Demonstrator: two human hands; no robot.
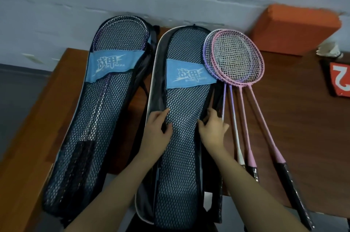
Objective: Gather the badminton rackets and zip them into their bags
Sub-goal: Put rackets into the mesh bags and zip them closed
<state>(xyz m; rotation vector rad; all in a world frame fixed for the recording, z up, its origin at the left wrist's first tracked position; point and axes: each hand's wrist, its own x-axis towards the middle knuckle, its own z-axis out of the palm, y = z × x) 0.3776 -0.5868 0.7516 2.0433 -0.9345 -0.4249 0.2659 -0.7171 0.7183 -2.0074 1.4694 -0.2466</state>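
Hands: left [158,129] and right [213,127] fingers pinch middle mesh bag [181,137] edges | pink-purple rackets [236,57] beside it

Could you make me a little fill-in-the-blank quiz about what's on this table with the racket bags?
1. The loose rackets lie to the ____ of the middle bag.
2. The left bag already has ____ inside it, seen through the mesh.
3. The block against the wall is ____ in colour.
4. The left hand and right hand both touch the ____ bag.

Missing words: right; rackets; orange; middle
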